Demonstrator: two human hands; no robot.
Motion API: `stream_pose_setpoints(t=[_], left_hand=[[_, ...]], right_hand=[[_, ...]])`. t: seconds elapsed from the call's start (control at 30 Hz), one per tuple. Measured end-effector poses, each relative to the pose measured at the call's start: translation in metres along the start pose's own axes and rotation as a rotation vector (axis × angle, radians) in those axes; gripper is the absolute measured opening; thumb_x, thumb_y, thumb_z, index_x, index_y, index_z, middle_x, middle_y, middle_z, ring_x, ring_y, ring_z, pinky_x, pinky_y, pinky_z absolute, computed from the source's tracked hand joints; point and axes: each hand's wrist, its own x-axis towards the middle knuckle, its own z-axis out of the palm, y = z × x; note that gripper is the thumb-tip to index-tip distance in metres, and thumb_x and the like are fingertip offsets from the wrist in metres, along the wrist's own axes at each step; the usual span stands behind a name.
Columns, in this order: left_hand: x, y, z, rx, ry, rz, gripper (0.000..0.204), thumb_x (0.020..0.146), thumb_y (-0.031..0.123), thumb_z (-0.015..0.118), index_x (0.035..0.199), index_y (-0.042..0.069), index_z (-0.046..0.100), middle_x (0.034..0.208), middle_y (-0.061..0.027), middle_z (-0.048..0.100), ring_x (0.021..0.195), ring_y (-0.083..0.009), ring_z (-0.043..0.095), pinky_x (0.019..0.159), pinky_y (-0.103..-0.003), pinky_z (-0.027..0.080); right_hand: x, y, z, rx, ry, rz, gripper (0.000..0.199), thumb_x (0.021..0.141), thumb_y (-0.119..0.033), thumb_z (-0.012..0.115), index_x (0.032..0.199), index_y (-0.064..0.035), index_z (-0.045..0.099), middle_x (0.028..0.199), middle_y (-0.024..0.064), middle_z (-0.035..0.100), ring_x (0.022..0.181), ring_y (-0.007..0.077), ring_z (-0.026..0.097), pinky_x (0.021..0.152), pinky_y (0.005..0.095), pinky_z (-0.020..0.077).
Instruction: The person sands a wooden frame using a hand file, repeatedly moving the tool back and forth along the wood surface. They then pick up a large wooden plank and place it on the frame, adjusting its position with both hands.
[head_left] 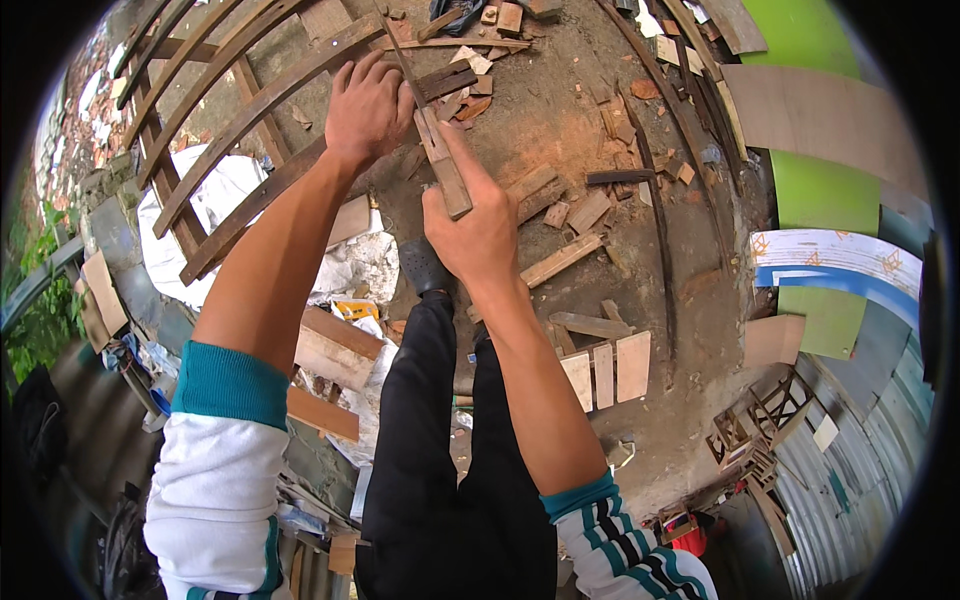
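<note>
My right hand (472, 222) grips the wooden handle of a long narrow hand tool (440, 160), thumb stretched along the handle; its thin dark blade runs up and away toward the top of the view. My left hand (366, 110) rests palm down on a curved wooden slat frame (250, 110), right beside the blade, fingers slightly spread. Both arms reach forward over my dark trousers, and one dark shoe (422, 265) shows on the dirt below the hands.
Wood offcuts and short boards (605, 370) litter the dirt ground. More curved slats (660, 190) lie to the right. Green and white panels (830, 200) lean at the right edge, with corrugated metal (860, 480) below them. White sacks (200, 210) sit under the frame at left.
</note>
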Motion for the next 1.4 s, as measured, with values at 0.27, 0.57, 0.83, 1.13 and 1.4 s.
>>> stream_pose_setpoints(t=[0.27, 0.57, 0.83, 1.13, 1.4], left_hand=[[0.000, -0.001, 0.000, -0.013, 0.147, -0.884, 0.049, 0.097, 0.045, 0.047, 0.110, 0.001, 0.065, 0.119, -0.0186, 0.066, 0.117, -0.0354, 0.058, 0.098, -0.049, 0.041], [0.021, -0.005, -0.029, -0.328, -0.418, -1.072, 0.099, 0.095, 0.075, 0.027, 0.121, -0.013, 0.064, 0.123, -0.0343, 0.065, 0.119, -0.0461, 0.063, 0.102, -0.050, 0.047], [0.015, -0.009, -0.028, -0.295, -0.419, -1.091, 0.096, 0.095, 0.073, 0.028, 0.129, -0.011, 0.059, 0.124, -0.0329, 0.065, 0.118, -0.0453, 0.063, 0.103, -0.049, 0.047], [0.027, -0.005, -0.021, -0.287, -0.398, -1.102, 0.093, 0.096, 0.071, 0.030, 0.120, -0.011, 0.066, 0.117, -0.0335, 0.067, 0.117, -0.0462, 0.064, 0.100, -0.049, 0.048], [0.026, -0.010, -0.034, -0.275, -0.450, -1.098, 0.090, 0.096, 0.070, 0.031, 0.124, -0.009, 0.064, 0.121, -0.0325, 0.066, 0.117, -0.0447, 0.064, 0.101, -0.049, 0.048]], right_hand=[[0.006, -0.011, -0.012, 0.098, -0.072, -0.095, 0.061, 0.091, -0.010, 0.061, 0.150, -0.0127, 0.049, 0.128, 0.0272, 0.065, 0.116, 0.0417, 0.065, 0.097, 0.0429, 0.0525], [0.020, -0.021, -0.006, 0.023, -0.087, -0.071, 0.048, 0.095, -0.022, 0.064, 0.136, 0.0031, 0.061, 0.129, 0.0261, 0.066, 0.123, 0.0355, 0.064, 0.101, 0.0382, 0.0500], [-0.048, -0.067, -0.061, -0.025, -0.124, 0.066, 0.043, 0.095, -0.010, 0.062, 0.136, 0.0056, 0.060, 0.125, 0.0257, 0.068, 0.111, 0.0322, 0.071, 0.092, 0.0344, 0.0543], [0.006, -0.053, -0.035, 0.096, -0.115, 0.252, 0.043, 0.098, -0.014, 0.062, 0.136, 0.0056, 0.060, 0.129, 0.0233, 0.067, 0.123, 0.0272, 0.064, 0.103, 0.0345, 0.0470], [-0.032, -0.078, -0.071, -0.043, -0.137, 0.048, 0.043, 0.095, -0.011, 0.062, 0.136, 0.0042, 0.060, 0.121, 0.0264, 0.069, 0.113, 0.0343, 0.070, 0.094, 0.0378, 0.0536]])
